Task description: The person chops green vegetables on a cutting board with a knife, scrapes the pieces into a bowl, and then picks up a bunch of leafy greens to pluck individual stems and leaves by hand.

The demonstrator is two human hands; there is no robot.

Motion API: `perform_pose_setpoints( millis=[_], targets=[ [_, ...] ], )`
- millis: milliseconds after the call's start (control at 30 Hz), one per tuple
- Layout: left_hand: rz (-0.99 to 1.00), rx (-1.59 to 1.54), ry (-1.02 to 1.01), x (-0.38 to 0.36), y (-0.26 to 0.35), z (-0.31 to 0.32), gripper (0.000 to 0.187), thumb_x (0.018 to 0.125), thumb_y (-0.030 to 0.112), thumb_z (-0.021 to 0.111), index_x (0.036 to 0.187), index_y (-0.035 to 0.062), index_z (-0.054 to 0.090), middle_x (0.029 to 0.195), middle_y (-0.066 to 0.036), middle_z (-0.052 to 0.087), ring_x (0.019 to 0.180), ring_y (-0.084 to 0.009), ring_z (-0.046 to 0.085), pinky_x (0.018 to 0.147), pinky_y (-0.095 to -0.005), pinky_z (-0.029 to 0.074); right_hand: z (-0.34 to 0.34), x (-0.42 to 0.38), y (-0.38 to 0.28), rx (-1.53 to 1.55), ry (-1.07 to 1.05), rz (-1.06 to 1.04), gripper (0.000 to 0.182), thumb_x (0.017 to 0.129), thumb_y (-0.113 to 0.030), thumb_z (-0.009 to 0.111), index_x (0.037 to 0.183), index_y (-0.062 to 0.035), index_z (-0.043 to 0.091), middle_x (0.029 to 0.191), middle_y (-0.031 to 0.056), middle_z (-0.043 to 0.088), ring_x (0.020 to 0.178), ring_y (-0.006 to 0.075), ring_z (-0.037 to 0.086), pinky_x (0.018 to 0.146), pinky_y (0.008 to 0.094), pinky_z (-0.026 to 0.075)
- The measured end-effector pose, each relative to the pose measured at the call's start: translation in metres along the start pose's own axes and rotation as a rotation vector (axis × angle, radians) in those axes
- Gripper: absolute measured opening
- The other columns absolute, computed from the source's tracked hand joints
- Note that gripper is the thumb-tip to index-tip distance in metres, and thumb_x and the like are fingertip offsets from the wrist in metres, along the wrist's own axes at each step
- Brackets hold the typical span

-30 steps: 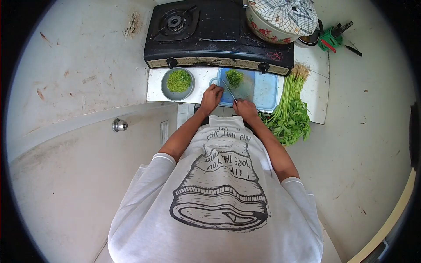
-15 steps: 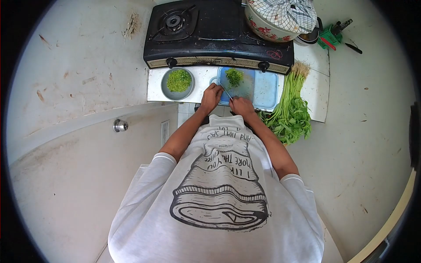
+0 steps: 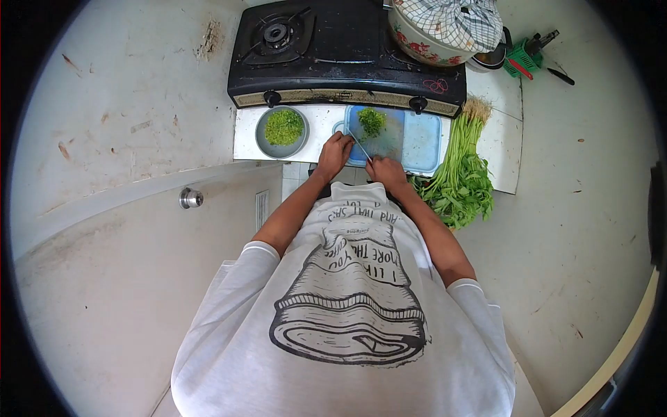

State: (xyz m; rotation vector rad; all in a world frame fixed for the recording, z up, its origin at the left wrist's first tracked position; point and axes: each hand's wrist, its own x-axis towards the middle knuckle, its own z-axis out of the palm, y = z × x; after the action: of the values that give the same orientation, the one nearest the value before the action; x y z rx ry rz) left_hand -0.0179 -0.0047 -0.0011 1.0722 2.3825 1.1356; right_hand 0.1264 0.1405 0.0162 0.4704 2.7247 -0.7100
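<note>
Knife (image 3: 361, 147) gripped in the closed right hand (image 3: 388, 174).

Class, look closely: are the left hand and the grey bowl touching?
Apart. The head view shows a strip of white counter between the left hand and the grey bowl.

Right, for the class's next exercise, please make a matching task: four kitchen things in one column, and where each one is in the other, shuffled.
Things
1. Knife
2. Flowered pot
3. Grey dish
4. Bunch of leafy stems

Places
A. To the right of the blue board, roots towards the stove
B. Held in the right hand
C. To the left of the blue board, with chopped greens in it
D. On the stove, under a checked cloth

Right pairs: 1-B, 2-D, 3-C, 4-A
</note>
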Motion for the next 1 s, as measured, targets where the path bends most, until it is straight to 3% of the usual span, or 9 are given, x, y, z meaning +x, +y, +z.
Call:
perform_pose_setpoints(
  millis=[567, 667, 767, 1000],
  targets=[
    [0.032, -0.044, 0.033, -0.006, -0.003, 0.001, 0.012, 0.090, 0.003, 0.066, 0.099, -0.0013, 0.072, 0.090, -0.018, 0.063, 0.082, -0.0372, 0.066, 0.075, -0.0437, 0.053, -0.004, 0.001, -0.003, 0.034, -0.028, 0.030, 0.045, 0.101, -0.039, 0.050, 0.093, 0.0005, 0.071, 0.086, 0.0273, 0.071, 0.082, 0.0443, 0.071, 0.076, 0.0529, 0.058],
    [0.049, -0.038, 0.044, -0.005, -0.003, 0.001, 0.012, 0.090, 0.003, 0.066, 0.099, -0.0009, 0.072, 0.089, -0.018, 0.063, 0.081, -0.0371, 0.065, 0.075, -0.0441, 0.053, 0.012, 0.005, 0.006, 0.057, 0.091, 0.040, 0.046, 0.101, -0.040, 0.052, 0.088, -0.0001, 0.070, 0.075, 0.0262, 0.069, 0.072, 0.0460, 0.069, 0.069, 0.0546, 0.057],
    [0.052, -0.026, 0.035, -0.005, -0.003, 0.001, 0.011, 0.091, 0.003, 0.065, 0.099, -0.0006, 0.072, 0.089, -0.017, 0.062, 0.081, -0.0371, 0.065, 0.074, -0.0443, 0.053, 0.004, 0.006, 0.001, 0.059, -0.012, 0.079, 0.047, 0.101, -0.040, 0.050, 0.092, 0.0005, 0.071, 0.083, 0.0273, 0.071, 0.081, 0.0448, 0.071, 0.076, 0.0537, 0.057],
    [0.048, -0.043, 0.041, -0.005, -0.004, 0.001, 0.010, 0.090, 0.004, 0.065, 0.097, -0.0004, 0.072, 0.088, -0.018, 0.061, 0.080, -0.0374, 0.064, 0.074, -0.0445, 0.052, 0.010, 0.001, 0.000, 0.038, -0.018, 0.036, 0.045, 0.101, -0.039, 0.051, 0.089, 0.0003, 0.070, 0.082, 0.0253, 0.071, 0.078, 0.0440, 0.071, 0.072, 0.0531, 0.058]
  ],
)
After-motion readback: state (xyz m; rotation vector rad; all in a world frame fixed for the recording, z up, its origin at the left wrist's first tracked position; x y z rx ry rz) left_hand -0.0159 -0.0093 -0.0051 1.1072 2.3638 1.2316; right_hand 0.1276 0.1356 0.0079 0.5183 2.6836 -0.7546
